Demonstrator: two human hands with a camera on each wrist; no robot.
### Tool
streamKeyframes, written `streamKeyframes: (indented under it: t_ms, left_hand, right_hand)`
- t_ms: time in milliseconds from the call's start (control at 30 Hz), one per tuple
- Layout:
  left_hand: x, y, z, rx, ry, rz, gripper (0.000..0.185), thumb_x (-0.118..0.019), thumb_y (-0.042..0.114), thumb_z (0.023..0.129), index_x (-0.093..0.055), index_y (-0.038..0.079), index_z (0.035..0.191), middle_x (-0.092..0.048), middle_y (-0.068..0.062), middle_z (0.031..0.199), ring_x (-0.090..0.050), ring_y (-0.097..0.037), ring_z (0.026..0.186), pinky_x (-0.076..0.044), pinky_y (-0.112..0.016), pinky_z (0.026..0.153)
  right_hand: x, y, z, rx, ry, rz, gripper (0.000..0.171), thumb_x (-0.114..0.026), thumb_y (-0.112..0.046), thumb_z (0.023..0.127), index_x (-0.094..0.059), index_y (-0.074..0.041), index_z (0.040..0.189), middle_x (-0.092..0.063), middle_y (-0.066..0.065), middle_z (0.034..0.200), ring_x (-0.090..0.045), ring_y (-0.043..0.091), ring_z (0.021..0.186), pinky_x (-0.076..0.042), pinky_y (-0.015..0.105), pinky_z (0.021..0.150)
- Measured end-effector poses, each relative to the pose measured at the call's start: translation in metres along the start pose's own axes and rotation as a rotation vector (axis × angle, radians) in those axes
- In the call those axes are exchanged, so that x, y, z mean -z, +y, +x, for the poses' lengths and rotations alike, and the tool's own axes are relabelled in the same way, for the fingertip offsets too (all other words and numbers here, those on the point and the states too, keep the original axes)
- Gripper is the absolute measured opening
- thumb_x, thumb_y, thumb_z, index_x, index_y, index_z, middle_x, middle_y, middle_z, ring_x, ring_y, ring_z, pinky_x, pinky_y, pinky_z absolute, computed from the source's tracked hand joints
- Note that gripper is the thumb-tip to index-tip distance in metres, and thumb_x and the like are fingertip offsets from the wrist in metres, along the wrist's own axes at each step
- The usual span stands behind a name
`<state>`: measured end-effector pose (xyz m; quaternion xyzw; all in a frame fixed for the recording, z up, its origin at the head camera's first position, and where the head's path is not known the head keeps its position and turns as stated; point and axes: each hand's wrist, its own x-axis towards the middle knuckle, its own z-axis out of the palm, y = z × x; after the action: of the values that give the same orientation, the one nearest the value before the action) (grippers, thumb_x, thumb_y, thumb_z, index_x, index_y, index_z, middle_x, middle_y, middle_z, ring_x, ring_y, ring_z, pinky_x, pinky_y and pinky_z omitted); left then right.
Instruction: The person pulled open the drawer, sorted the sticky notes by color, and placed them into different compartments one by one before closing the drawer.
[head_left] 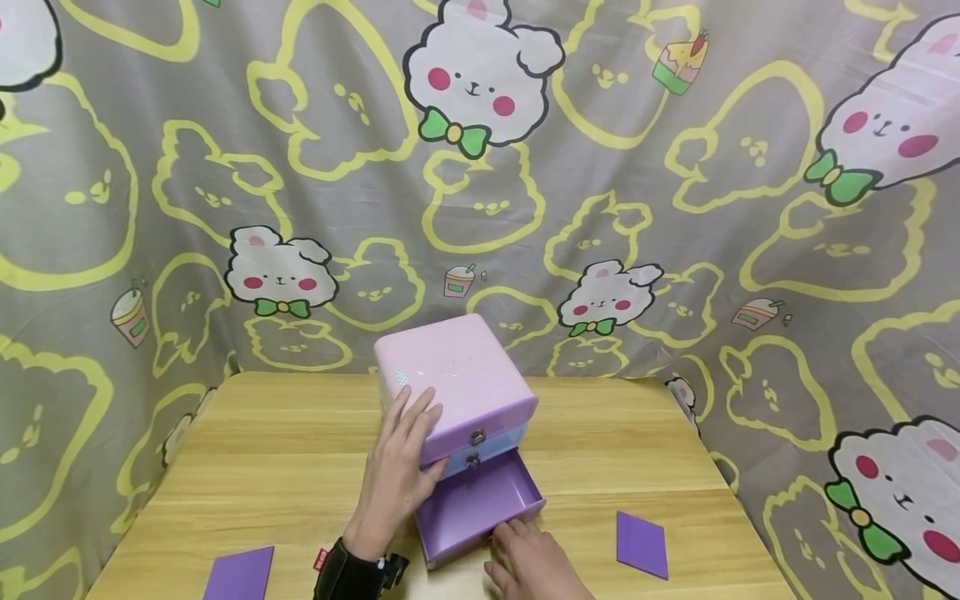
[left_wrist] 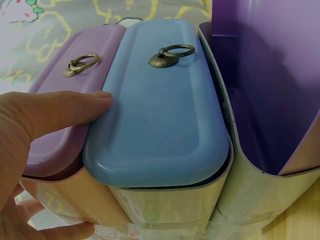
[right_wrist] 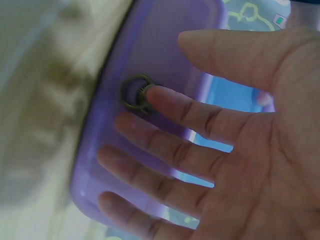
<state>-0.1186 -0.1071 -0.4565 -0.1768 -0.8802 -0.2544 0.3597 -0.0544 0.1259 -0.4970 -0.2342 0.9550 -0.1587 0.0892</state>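
Observation:
A small chest of drawers (head_left: pixel 457 367) with a pink top stands on the table, its purple bottom drawer (head_left: pixel 480 504) pulled out and bare inside. My left hand (head_left: pixel 401 462) rests against the chest's left side and top edge; in the left wrist view its thumb touches the front near the shut blue middle drawer (left_wrist: pixel 155 110). The top drawer (left_wrist: pixel 75 95) is shut too. My right hand (head_left: pixel 532 558) is at the front of the bottom drawer, fingers extended. In the right wrist view its index fingertip meets the drawer's brass ring pull (right_wrist: pixel 137 93), with the thumb apart.
Two flat purple pieces lie on the wooden table (head_left: pixel 292 442): one purple piece (head_left: pixel 238 575) at the front left, another purple piece (head_left: pixel 642 545) to the right of the drawer. A grey curtain (head_left: pixel 360 208) with cartoon rabbits hangs behind and along both sides.

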Motion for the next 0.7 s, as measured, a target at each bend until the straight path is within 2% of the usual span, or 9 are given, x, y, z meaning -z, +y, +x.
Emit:
streamKeyframes:
  t_ms: [67,167,333,433,533,700]
  left_hand:
    - [0.000,0.000,0.000,-0.001,0.002,-0.001,0.088,-0.101,0.013,0.048,-0.065,0.008,0.128,-0.059,-0.011,0.146,-0.044,-0.040,0.144,-0.046,-0.052,0.113]
    - [-0.001,0.000,-0.001,0.000,0.004,-0.002,0.088,-0.101,0.013,0.048,-0.065,0.008,0.127,-0.059,-0.011,0.147,-0.044,-0.040,0.144,-0.047,-0.052,0.113]
    - [-0.001,-0.001,0.000,-0.001,0.005,0.000,0.089,-0.101,0.014,0.047,-0.065,0.008,0.128,-0.059,-0.011,0.147,-0.044,-0.040,0.144,-0.046,-0.052,0.114]
    - [-0.001,0.000,0.001,-0.002,0.005,0.000,0.089,-0.101,0.014,0.048,-0.064,0.008,0.128,-0.059,-0.011,0.146,-0.044,-0.040,0.144,-0.046,-0.053,0.114]
    - [-0.001,0.000,0.001,-0.004,0.007,0.003,0.088,-0.101,0.014,0.048,-0.064,0.008,0.128,-0.059,-0.011,0.146,-0.044,-0.040,0.144,-0.046,-0.053,0.113]
    - [-0.001,0.000,0.000,-0.005,0.009,0.009,0.087,-0.101,0.013,0.048,-0.065,0.008,0.127,-0.059,-0.011,0.146,-0.045,-0.040,0.143,-0.048,-0.052,0.111]
  right_hand:
    - [0.006,0.000,-0.001,0.002,0.007,0.038,0.023,-0.072,-0.039,0.091,-0.063,-0.020,0.099,-0.064,-0.007,0.091,-0.059,0.010,0.080,-0.050,0.030,0.064]
    - [0.016,0.002,-0.004,0.020,0.051,0.079,0.020,-0.070,-0.038,0.092,-0.064,-0.020,0.100,-0.068,-0.008,0.091,-0.062,0.008,0.079,-0.051,0.028,0.063]
    - [0.030,0.007,-0.007,0.026,0.194,0.082,0.015,-0.070,-0.034,0.094,-0.066,-0.021,0.098,-0.071,-0.008,0.091,-0.066,0.009,0.082,-0.053,0.027,0.064]
    - [0.038,0.012,-0.009,-0.022,0.313,0.041,0.014,-0.074,-0.030,0.091,-0.065,-0.021,0.097,-0.069,-0.010,0.089,-0.065,0.008,0.082,-0.052,0.025,0.064]
    - [0.045,0.018,-0.011,-0.095,0.410,-0.003,0.018,-0.077,-0.028,0.088,-0.067,-0.021,0.100,-0.071,-0.007,0.094,-0.066,0.011,0.087,-0.055,0.029,0.069]
    - [0.052,0.033,-0.012,-0.173,0.469,-0.027,0.026,-0.079,-0.025,0.087,-0.068,-0.017,0.108,-0.072,0.003,0.109,-0.068,0.020,0.099,-0.059,0.040,0.078]
